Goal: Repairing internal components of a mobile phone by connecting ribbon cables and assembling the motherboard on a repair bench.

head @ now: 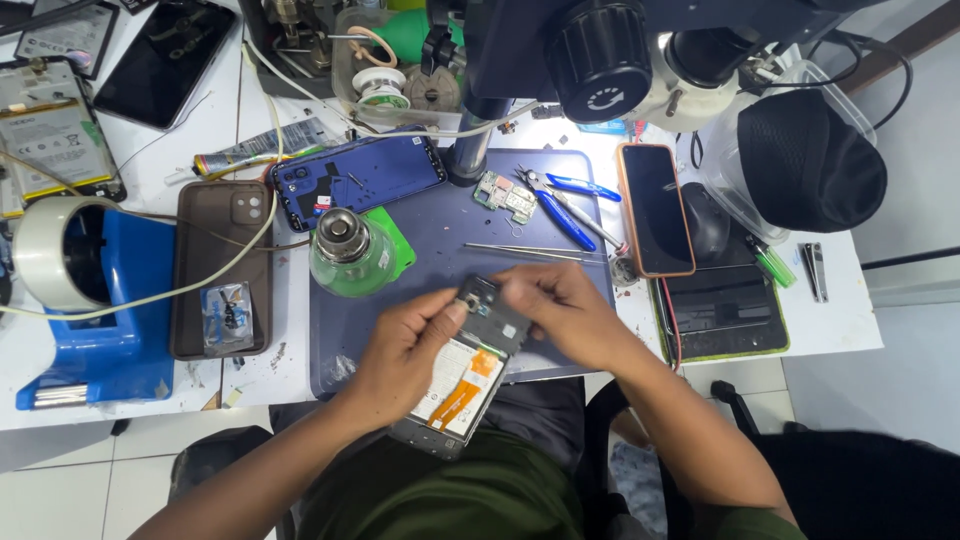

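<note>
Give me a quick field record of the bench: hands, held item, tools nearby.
left hand: grips the opened phone on its left side
right hand: fingers at the phone's top end
phone: back off, orange flex cable showing, tilted over the mat's front edge
mat: blue-grey, on the table
tools: blue-handled cutters, tweezers
nearby: green-based glass bottle, small circuit board

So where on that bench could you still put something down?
Bare mat shows between the green-based jar, the circuit board and the tweezers. The bench's left side, around the tape dispenser and brown phone case, is crowded.
</note>
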